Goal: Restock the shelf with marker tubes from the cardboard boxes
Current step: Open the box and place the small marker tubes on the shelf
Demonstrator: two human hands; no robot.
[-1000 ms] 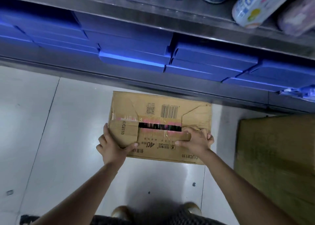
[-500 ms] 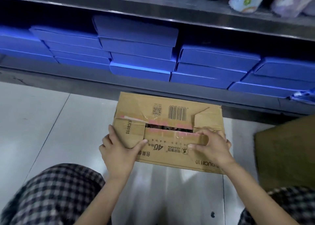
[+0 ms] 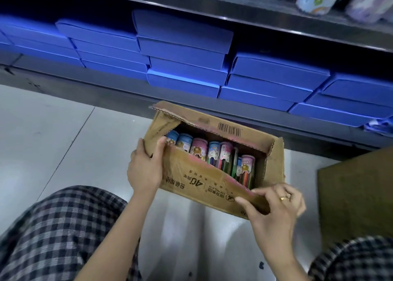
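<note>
pale tiled floor (image 3: 53,144) below shelf (image 3: 191,15)

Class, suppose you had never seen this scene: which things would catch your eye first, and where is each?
First, the opened cardboard box on the floor at centre, with colourful marker tubes standing inside. The left hand grips its left corner and the right hand pinches the near flap. Behind it, stacks of blue boxes fill the low shelf.
</note>
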